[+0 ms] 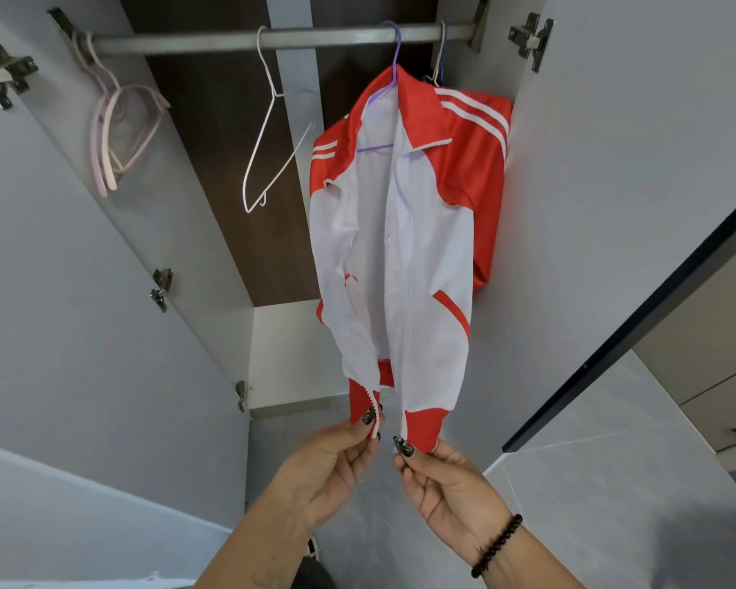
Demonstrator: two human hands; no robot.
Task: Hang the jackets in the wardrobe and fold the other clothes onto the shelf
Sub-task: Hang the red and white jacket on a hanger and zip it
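Note:
A red and white jacket (425,231) hangs on a purple hanger (394,53) from the wardrobe's metal rail (188,41), its front unzipped. My left hand (336,457) pinches the bottom of the left zip edge at the red hem. My right hand (442,482) pinches the bottom of the right zip edge, with the metal zip slider at its fingertips. The two edges are a small gap apart.
An empty white wire hanger (273,133) hangs mid-rail. Pink hangers (115,133) bunch at the rail's left end. Another hanger hook (442,48) sits behind the jacket. Wardrobe doors (81,291) stand open on both sides. A dark-edged panel (638,325) leans in from the right.

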